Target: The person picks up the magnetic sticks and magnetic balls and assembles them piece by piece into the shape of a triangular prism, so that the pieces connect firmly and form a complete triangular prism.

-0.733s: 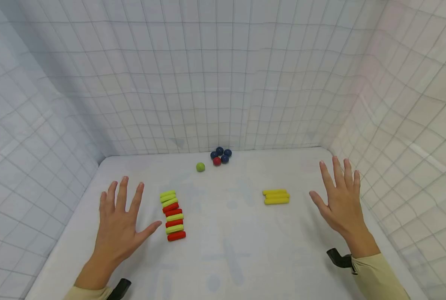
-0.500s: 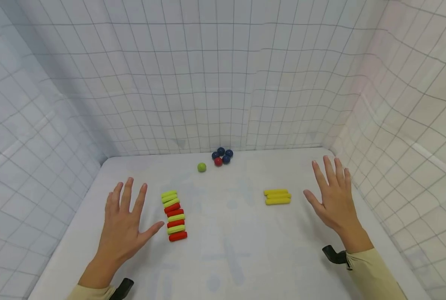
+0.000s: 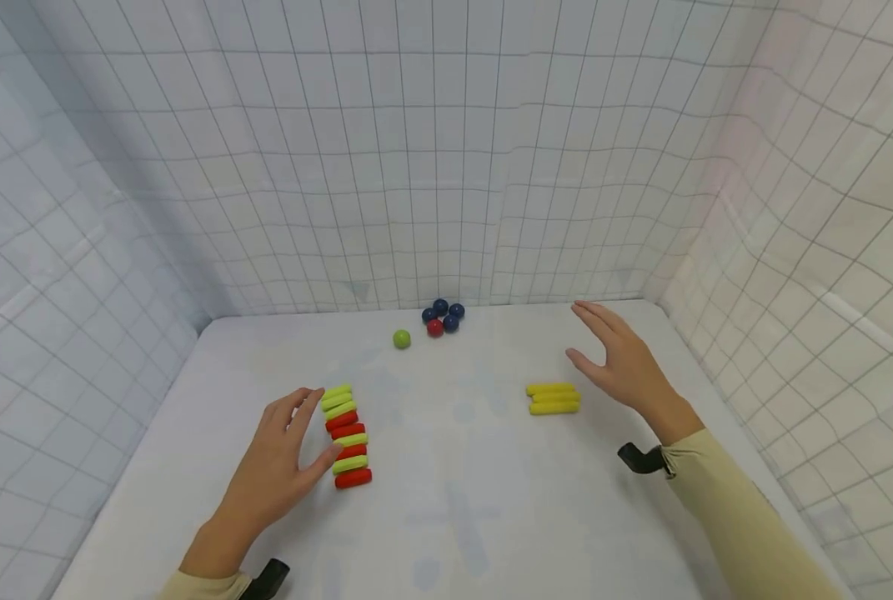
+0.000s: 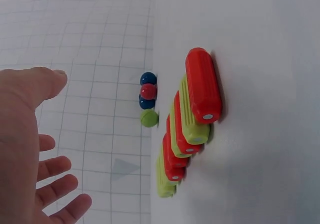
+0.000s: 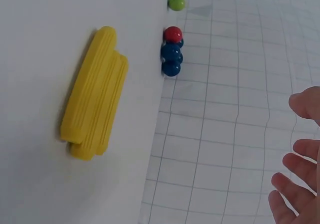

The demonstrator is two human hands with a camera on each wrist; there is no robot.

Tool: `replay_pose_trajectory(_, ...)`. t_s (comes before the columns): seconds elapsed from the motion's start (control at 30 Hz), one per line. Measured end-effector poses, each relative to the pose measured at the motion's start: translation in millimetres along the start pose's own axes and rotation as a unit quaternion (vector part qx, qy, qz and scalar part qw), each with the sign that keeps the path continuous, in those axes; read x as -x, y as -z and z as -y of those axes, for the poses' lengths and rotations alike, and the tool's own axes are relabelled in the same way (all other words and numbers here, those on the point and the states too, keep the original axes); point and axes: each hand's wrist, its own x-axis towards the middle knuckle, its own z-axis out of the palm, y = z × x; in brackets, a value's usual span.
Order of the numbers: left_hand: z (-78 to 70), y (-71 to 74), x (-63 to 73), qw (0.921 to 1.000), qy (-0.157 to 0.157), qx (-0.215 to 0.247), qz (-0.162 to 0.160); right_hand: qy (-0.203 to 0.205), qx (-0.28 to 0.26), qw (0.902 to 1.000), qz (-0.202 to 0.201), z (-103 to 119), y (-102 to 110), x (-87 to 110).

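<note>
My left hand (image 3: 277, 467) hovers over the left edge of a column of red and lime-green ribbed rods, its thumb overlapping the column in the head view. The front red rod (image 4: 202, 84) is closest in the left wrist view. My right hand (image 3: 626, 367), thumb and fingers spread apart, is above and to the right of three yellow rods (image 3: 554, 408) lying side by side. These yellow rods (image 5: 95, 94) show fully in the right wrist view. Neither hand holds anything.
Several dark blue balls (image 3: 441, 307) and a red ball (image 3: 434, 328) cluster at the table's back edge. A green ball (image 3: 402, 339) sits to their left. Grid-patterned white cloth walls (image 3: 446, 167) enclose the white table (image 3: 446, 467) at the back and sides.
The right hand has moved left toward the yellow rods and turned inward. The left hand has shifted right and lower, its fingers bending toward the red and lime-green column. The rods and balls stay put.
</note>
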Motion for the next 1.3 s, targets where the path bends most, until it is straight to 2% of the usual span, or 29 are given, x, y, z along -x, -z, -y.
replay_pose_trajectory(0.2, -6.9, -3.3, 3.1, 0.9997, -0.009, 0.017, -0.016, -0.028, -0.027, 0.9986, 0.036, 7.9, -10.8, -32.9)
replay_pose_trajectory(0.3, -9.0, -3.1, 4.7, 0.9997, -0.009, 0.022, -0.011, -0.035, -0.034, 0.9977, 0.049, 10.6, -16.8, -43.1)
replay_pose_trajectory(0.53, -11.1, -4.4, 6.4, 0.9994, -0.014, 0.032, -0.002, -0.009, -0.036, 0.9972, 0.064, 13.4, -29.8, -59.3)
replay_pose_trajectory(0.73, -13.0, -6.8, 8.7, 0.9991, -0.009, 0.036, 0.019, -0.012, -0.062, 0.9935, 0.095, 17.7, -44.4, -88.1)
replay_pose_trajectory(0.87, -13.2, -9.4, 11.8, 0.9982, 0.010, 0.043, 0.040, -0.027, -0.103, 0.9863, 0.126, 22.3, -60.1, -109.5)
replay_pose_trajectory(1.0, -12.7, -13.6, 13.3, 0.9969, 0.021, 0.059, 0.049, -0.032, -0.135, 0.9808, 0.137, 24.9, -78.9, -125.6)
replay_pose_trajectory(1.3, -13.0, -22.3, 16.7, 0.9950, 0.031, 0.075, 0.057, -0.063, -0.124, 0.9777, 0.157, 24.4, -116.1, -140.7)
